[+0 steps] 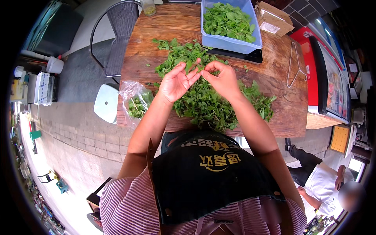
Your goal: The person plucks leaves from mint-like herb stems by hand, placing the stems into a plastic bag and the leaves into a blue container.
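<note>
Above a wide pile of leafy green herb sprigs (205, 102) on the wooden table, both hands meet. My left hand (177, 80) is turned palm up, a small leafy sprig (190, 65) lying against its curled fingers. My right hand (220, 77) pinches part of the greens between thumb and forefinger, close to the left fingertips. Beyond the hands, a translucent blue plastic tub (232, 44) full of picked leaves (229, 20) rests on a flat black device (249, 56). An open clear plastic bag (124, 95) with more greens lies at the table's left edge.
A glass (149, 8) and a cardboard box (274, 19) stand along the far side of the wooden table (279, 117). A white wire hanger (296, 70) lies at right. Left are a woven chair (122, 38) and pale stool (106, 103). A person (320, 182) is at lower right.
</note>
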Demonstrator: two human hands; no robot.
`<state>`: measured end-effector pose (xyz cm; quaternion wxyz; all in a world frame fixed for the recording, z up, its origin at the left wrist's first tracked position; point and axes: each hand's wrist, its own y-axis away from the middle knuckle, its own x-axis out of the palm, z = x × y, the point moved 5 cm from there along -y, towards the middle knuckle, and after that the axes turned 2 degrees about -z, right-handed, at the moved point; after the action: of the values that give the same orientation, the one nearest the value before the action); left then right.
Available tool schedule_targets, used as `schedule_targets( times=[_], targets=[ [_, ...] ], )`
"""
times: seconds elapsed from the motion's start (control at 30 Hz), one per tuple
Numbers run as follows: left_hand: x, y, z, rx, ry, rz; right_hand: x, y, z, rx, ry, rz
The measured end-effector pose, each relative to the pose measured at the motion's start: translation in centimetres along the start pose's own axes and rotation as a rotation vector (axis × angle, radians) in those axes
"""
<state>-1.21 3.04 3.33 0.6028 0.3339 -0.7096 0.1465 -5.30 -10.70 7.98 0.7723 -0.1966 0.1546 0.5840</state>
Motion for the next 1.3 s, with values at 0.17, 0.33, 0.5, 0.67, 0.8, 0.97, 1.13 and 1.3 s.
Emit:
schedule_targets(
  times=[0.17,0.33,0.5,0.67,0.8,0.97,1.13,1.3],
  targets=[
    [-2.4,1.1,-2.5,0.197,-0.414,-0.268,-0.9,0.4,2.0,-0.163,0.330,-0.111],
    [3.0,1.5,-2.1,0.617,-1.478,-0.062,-0.6,0.8,3.2,-0.393,0.417,-0.112],
    [1.3,0.9,-1.6,0.451,-1.493,-0.148,-0.1,0.9,3.2,-0.364,0.419,-0.052],
    [2.2,1.8,-0.3,0.595,-2.121,-0.093,0.9,1.6,0.0,-0.196,0.254,0.174],
    [-1.7,0.8,2.1,0.335,-1.983,-0.445,1.7,2.5,-3.8,0.113,0.022,0.351],
    [-7.6,-0.3,-0.3,0.306,-1.244,-0.613,0.7,4.3,-3.0,0.353,-0.540,0.303],
    [-3.5,-3.1,-1.9,0.261,-0.820,-0.572,-1.9,4.6,-5.5,0.685,-0.791,0.083],
    [3.4,-8.7,-2.8,0.157,-0.656,-0.421,-2.3,5.4,-7.5,0.733,-0.931,0.063]
  ],
)
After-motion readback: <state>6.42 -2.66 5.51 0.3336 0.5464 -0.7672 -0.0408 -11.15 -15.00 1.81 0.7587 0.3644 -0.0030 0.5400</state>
